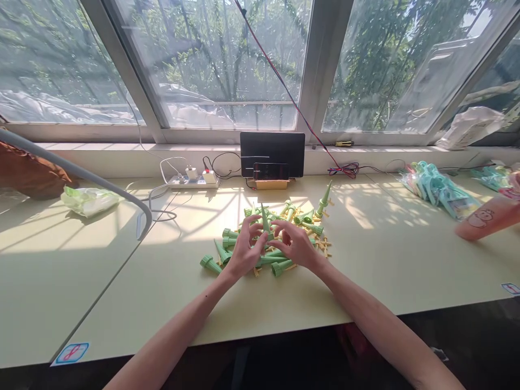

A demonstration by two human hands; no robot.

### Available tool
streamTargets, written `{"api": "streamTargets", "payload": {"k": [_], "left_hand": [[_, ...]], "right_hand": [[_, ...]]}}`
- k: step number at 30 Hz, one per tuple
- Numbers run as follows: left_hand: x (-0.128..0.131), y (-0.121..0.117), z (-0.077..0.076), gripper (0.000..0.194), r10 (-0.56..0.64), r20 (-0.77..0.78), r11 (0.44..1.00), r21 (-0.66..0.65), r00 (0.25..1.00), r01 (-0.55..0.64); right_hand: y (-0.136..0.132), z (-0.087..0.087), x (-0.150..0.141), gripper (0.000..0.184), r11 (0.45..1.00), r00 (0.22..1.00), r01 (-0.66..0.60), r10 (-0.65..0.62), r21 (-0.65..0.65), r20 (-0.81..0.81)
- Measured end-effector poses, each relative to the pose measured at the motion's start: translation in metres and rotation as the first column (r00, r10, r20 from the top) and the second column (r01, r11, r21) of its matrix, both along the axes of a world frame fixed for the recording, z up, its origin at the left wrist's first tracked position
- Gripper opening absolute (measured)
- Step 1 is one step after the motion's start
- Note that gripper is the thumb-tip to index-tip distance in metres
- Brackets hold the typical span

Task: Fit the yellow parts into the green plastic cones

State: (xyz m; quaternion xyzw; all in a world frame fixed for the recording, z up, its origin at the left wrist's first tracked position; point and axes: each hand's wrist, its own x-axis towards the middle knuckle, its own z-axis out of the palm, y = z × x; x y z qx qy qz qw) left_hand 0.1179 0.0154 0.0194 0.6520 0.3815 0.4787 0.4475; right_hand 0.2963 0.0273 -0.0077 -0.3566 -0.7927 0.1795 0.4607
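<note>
A green plastic watering spike [265, 220] stands point up between my hands, over the middle of a pile. My left hand [246, 245] is closed around its lower part from the left. Thumb and fingers of my right hand [296, 242] are pinched together by the spike's base; what they grip there is too small to make out. Several more green spikes [210, 264] with ribbed caps lie under and around both hands. Small yellow T-shaped plastic pieces [326, 248] are scattered among them. One spike [324, 200] points upward at the pile's back right.
Behind the pile, a tablet [272, 146] and a phone [271, 171] lean on a stand. A power strip [195, 183] sits back left. A grey curved bar [93, 176] crosses the left. Bagged turquoise items [436, 187] and a pink cup [485, 218] are at right.
</note>
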Motion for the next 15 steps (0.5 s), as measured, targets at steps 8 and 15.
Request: {"api": "streamTargets", "payload": {"k": [8, 15], "left_hand": [[0.002, 0.0, 0.004, 0.048, -0.005, 0.091, 0.997, -0.071, 0.996, 0.012], [-0.002, 0.003, 0.001, 0.048, 0.079, 0.061, 0.993, -0.093, 0.995, -0.073]], "right_hand": [[0.001, 0.002, 0.0, 0.031, 1.0, 1.0, 0.023, -0.023, 0.008, -0.01], [0.01, 0.011, 0.017, 0.022, 0.975, 0.972, 0.221, -0.221, -0.01, -0.073]]}}
